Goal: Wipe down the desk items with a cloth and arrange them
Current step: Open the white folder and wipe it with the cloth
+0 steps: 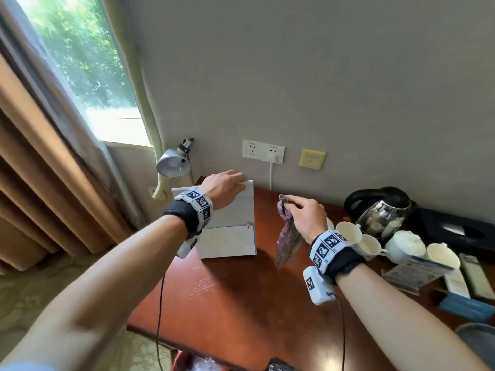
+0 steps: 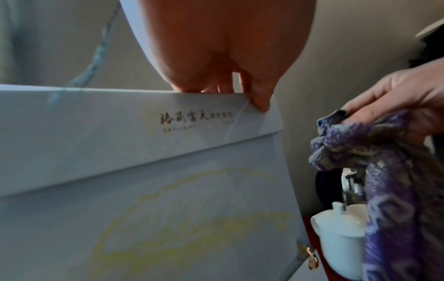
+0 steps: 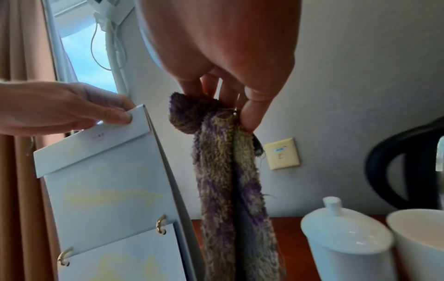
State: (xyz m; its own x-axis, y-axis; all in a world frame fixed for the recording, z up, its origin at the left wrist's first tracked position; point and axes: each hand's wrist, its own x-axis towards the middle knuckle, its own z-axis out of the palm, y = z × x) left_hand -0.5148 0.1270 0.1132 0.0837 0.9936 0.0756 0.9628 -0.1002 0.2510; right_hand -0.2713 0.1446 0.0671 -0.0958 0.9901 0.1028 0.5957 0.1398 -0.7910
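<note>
From the head view, a tall white cardboard gift box with a fold-over flap and small gold clasps (image 1: 227,226) stands upright on the reddish-brown wooden tabletop (image 1: 227,295). The left hand (image 1: 223,187) pinches the box's top flap edge, and just right of the box the right hand (image 1: 305,214) grasps a bunched purple-and-yellow terry cloth (image 1: 288,236), which hangs free above the tabletop. Further right of the box sit a black-handled glass electric kettle (image 1: 380,210) and a cluster of white ceramic cups (image 1: 353,234); behind the box are a grey wall with white power sockets (image 1: 263,151) and a silver desk lamp (image 1: 172,163), with tan curtains (image 1: 40,183) well to its left.

In the left wrist view, fingers and thumb (image 2: 260,100) nip the flap's corner. The box looks light, stiff and smooth (so likely to tip or slide under a firm wipe); steadying it at the top rim seems sensible, since the thin flap may crease.

In the right wrist view, the cloth droops limply from the fingertips (image 3: 250,117) beside the box, soft and easily regathered. A lidded white ceramic pot (image 3: 346,239), to the right of the box, looks fragile.
</note>
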